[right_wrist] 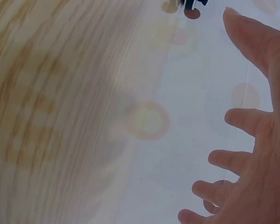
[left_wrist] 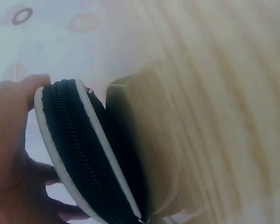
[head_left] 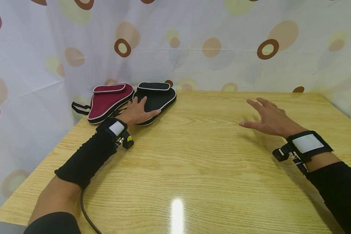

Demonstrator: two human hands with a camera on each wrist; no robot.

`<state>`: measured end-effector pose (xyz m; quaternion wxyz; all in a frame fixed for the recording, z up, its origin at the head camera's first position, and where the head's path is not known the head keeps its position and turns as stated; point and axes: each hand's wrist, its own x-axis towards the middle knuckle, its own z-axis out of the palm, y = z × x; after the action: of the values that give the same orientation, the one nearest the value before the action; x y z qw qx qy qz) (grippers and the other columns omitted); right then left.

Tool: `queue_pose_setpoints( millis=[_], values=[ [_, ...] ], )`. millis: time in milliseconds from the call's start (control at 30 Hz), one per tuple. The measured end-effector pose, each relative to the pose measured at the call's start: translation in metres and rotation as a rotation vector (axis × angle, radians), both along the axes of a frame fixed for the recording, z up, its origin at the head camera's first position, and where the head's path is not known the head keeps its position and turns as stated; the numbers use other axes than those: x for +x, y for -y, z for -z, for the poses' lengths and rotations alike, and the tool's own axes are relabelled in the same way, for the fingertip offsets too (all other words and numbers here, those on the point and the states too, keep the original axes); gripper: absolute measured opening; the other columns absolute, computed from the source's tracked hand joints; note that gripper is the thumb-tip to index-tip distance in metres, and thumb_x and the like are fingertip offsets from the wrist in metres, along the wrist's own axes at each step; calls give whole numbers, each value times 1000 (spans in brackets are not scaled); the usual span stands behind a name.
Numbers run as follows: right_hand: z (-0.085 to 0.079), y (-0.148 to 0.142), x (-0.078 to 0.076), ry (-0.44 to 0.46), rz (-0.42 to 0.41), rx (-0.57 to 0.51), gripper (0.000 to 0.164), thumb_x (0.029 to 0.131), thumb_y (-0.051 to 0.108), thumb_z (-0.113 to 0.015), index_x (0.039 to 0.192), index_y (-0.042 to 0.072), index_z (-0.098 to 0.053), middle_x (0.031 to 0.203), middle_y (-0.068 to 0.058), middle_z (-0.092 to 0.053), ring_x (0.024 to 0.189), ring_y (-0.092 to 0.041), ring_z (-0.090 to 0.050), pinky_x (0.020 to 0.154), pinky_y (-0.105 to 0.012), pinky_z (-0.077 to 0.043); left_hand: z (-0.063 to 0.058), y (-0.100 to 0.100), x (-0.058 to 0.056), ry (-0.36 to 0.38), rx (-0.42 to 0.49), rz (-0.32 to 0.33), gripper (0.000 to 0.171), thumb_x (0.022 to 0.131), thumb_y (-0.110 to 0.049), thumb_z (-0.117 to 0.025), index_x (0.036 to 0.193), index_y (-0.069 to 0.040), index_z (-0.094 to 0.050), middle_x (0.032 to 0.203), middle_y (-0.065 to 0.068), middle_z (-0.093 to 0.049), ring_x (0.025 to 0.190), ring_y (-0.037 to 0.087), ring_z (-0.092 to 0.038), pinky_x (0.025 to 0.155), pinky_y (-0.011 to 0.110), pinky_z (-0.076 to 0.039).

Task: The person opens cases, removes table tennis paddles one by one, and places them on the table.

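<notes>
Tabletop (head_left: 175, 162) carries black case (head_left: 161, 98) and red case (head_left: 109, 104); we observe left hand (head_left: 135, 112) spread against the former, right hand (head_left: 269, 118) spread midair, holding nothing.

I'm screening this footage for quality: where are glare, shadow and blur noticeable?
Head view: bright glare streak on the table, soft shadow beneath the right hand; left wrist view: hazy, wood grain smeared, the zipper on the black bag clearer; right wrist view: milky, patterned cloth pale, fingers clearly outlined.
</notes>
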<state>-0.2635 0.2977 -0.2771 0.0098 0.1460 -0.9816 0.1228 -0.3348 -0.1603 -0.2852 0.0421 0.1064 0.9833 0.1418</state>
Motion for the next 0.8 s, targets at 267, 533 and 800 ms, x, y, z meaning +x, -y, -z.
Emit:
queue_pose_setpoints(
  millis=[267,533,800],
  values=[
    [0,0,1,-9,-5,16,98,91,57,-67,159,3,-22,159,-37,-13,142,-61,-16,96,-84,-19,2,-6,-4,72,-6,48,94,98,-67,-40,162,-5,-11,165,29,-5,151,49,-5,118,64,-11],
    [1,0,-1,-16,-2,20,99,90,57,-67,160,3,-22,159,-37,-15,141,-61,-17,96,-83,-20,3,-7,-8,80,-36,61,88,101,-61,-40,162,-5,-9,165,29,-5,151,49,-5,118,65,-12],
    [1,3,-2,-13,-7,7,98,91,57,-67,160,4,-22,159,-37,-15,140,-62,-17,97,-83,-20,1,-10,-10,91,-26,59,92,98,-63,-46,162,-7,-12,165,25,-13,154,41,-4,119,61,-14]
  ],
)
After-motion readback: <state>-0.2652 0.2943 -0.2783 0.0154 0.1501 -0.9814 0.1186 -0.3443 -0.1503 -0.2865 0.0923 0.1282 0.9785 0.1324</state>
